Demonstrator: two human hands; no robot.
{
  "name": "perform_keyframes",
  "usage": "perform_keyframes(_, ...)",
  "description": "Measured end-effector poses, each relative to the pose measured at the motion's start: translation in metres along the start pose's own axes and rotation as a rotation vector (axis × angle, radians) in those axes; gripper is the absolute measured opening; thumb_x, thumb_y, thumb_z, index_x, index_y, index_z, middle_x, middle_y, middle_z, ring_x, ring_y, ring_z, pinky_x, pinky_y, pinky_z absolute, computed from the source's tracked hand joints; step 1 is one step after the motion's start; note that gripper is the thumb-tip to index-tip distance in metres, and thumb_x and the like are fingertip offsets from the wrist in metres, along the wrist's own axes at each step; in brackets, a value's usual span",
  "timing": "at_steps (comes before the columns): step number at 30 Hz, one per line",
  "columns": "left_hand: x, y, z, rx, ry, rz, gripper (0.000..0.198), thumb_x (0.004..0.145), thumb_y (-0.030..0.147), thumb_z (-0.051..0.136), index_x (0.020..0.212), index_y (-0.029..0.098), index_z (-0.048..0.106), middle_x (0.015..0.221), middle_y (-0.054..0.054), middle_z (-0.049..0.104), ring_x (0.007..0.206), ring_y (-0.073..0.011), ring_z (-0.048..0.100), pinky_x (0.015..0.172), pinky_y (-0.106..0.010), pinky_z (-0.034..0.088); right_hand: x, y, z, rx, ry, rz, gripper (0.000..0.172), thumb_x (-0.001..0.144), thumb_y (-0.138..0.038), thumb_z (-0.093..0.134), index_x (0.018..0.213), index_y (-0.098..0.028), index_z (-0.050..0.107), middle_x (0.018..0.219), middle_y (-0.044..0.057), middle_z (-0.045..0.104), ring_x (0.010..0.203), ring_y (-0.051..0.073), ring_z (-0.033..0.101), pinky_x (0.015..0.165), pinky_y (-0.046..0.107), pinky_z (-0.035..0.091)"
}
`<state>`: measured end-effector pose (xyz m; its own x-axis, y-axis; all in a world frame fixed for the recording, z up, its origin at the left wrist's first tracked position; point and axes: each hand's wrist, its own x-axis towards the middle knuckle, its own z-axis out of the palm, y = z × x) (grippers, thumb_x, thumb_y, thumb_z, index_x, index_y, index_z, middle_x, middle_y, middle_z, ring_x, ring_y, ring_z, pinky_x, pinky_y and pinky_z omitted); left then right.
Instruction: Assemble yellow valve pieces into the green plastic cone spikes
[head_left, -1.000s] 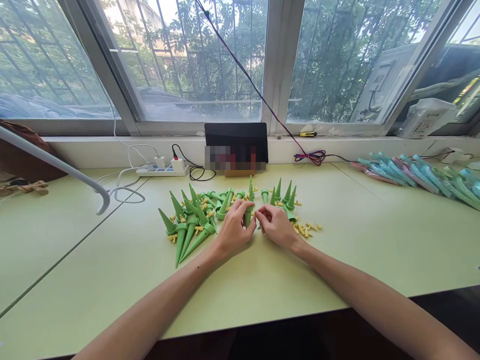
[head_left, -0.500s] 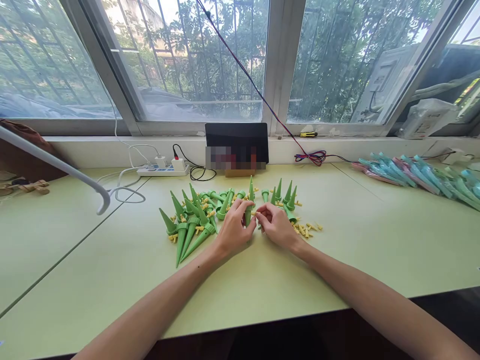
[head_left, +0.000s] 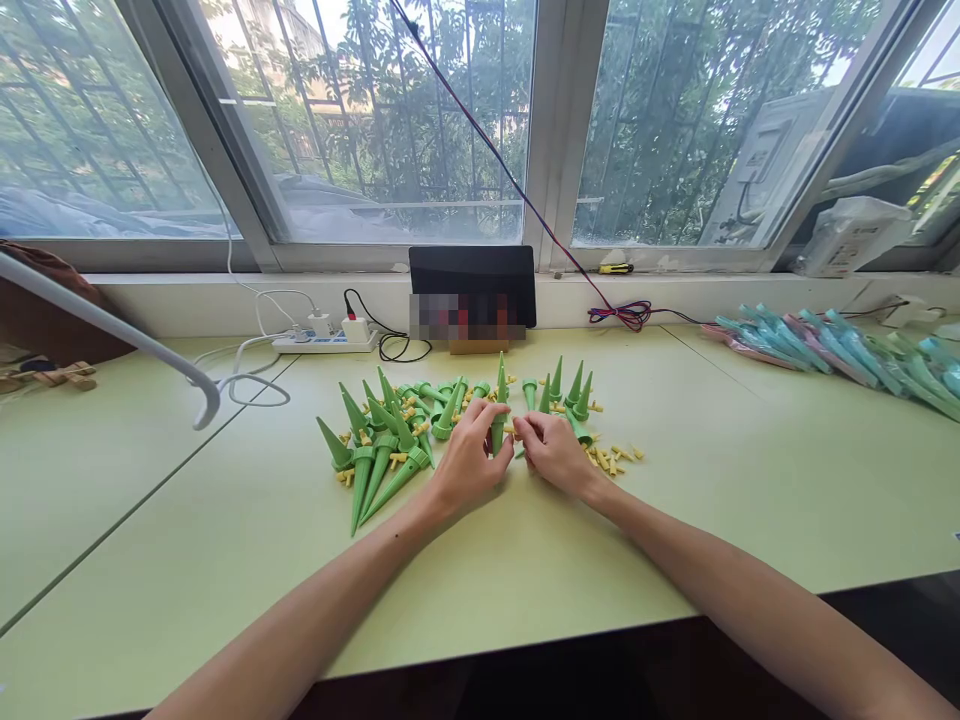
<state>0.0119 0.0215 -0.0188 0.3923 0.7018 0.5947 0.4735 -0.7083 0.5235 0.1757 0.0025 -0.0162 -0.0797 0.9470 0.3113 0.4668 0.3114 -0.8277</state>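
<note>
My left hand (head_left: 472,446) is closed round a green spike (head_left: 500,427), which stands upright with its pointed tip up. Just to its right, my right hand (head_left: 555,450) pinches a small yellow piece (head_left: 511,430) at the side of the spike. Many green spikes (head_left: 383,462) with yellow pieces among them lie and stand left of my hands. Another group of green spikes (head_left: 576,388) stands behind my right hand. Loose yellow pieces (head_left: 615,460) lie to the right of that hand.
A black screen (head_left: 472,275) leans at the back near a white power strip (head_left: 326,341) with cables. A grey curved bar (head_left: 150,345) reaches in from the left. Blue, pink and green wrapped items (head_left: 847,350) lie at the far right.
My right hand's fingers have closed more tightly at the yellow piece and shifted slightly. My left hand keeps its hold on the green spike.
</note>
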Motion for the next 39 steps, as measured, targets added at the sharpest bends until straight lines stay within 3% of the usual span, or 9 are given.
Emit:
perform_keyframes(3,0.0005,-0.0003,0.0004,-0.003,-0.003,-0.009,0.027,0.088,0.016,0.057,0.114,0.020,0.057,0.100,-0.003,0.055,0.064,-0.0083,0.052,0.060,-0.025,0.048,-0.0008,-0.0006,0.0001,0.018,0.003,-0.004,0.038,0.098,-0.043,0.045,0.067,-0.021,0.051,0.051,-0.002,0.054,0.047,0.013,0.049,0.051,0.026,0.039)
perform_keyframes(8,0.0012,-0.0007,0.0010,0.013,0.008,-0.031,0.026,0.088,0.017,0.057,0.115,0.020,0.057,0.101,-0.003,0.055,0.064,-0.0085,0.052,0.062,-0.025,0.048,-0.0025,-0.0007,0.0009,0.083,-0.005,-0.032,0.020,0.093,-0.037,0.054,0.084,-0.020,0.060,0.068,0.001,0.064,0.056,0.015,0.058,0.056,0.026,0.045)
perform_keyframes(13,0.0007,-0.0006,0.0010,0.012,0.004,-0.031,0.026,0.089,0.018,0.057,0.115,0.021,0.057,0.101,-0.003,0.055,0.064,-0.0089,0.052,0.062,-0.026,0.048,-0.0020,0.0002,0.0011,0.099,0.007,-0.038,0.017,0.091,-0.034,0.054,0.086,-0.019,0.060,0.072,0.002,0.066,0.059,0.016,0.060,0.057,0.027,0.047)
perform_keyframes(32,0.0005,0.0004,0.0003,0.002,-0.019,-0.019,0.025,0.089,0.018,0.056,0.114,0.020,0.058,0.101,-0.004,0.055,0.065,-0.0088,0.051,0.062,-0.025,0.049,-0.0009,0.0017,-0.0001,0.019,-0.017,-0.002,0.026,0.095,-0.035,0.049,0.074,-0.021,0.055,0.051,-0.002,0.054,0.047,0.014,0.050,0.052,0.026,0.039)
perform_keyframes(39,0.0001,0.0022,0.0001,-0.006,-0.023,-0.014,0.026,0.089,0.016,0.057,0.114,0.020,0.058,0.100,-0.003,0.054,0.065,-0.0085,0.052,0.061,-0.025,0.049,0.0017,0.0034,-0.0004,-0.068,0.014,-0.063,0.034,0.095,-0.038,0.046,0.066,-0.019,0.050,0.057,-0.001,0.052,0.053,0.012,0.043,0.054,0.025,0.032)
